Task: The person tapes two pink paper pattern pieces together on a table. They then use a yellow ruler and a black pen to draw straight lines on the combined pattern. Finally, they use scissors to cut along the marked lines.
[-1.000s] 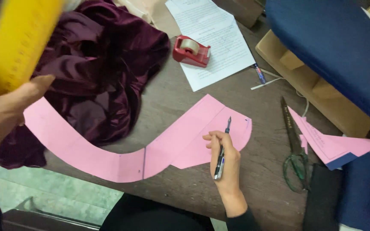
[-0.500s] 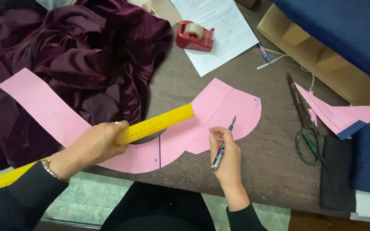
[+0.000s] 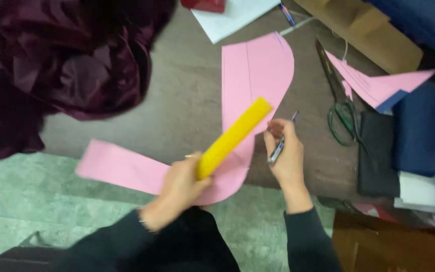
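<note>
Currently left hand is wrapped around the near end of a yellow ruler, fingers closed on it; ruler angles up and to the right, its far end over the pink paper pattern piece; frame is motion-blurred, so cannot tell whether the ruler lies on the paper or is held above it; right hand sits just right of the ruler, fingers pinched on a pen, pen tip end pointing far-right; cannot tell if that hand touches the paper; pattern piece is a long curved strip: wide rounded end far-centre on the brown table, narrowing and bending near the table edge, tail running left past the edge over the green floor; dark maroon fabric heaped far-left, well apart from both hands; scissors lie right of the pattern piece, handles toward the near side; a smaller pink paper cutting just right of the scissors; folded dark blue cloth far right; white sheet at the far edge above the pattern piece; both sleeves dark.
</note>
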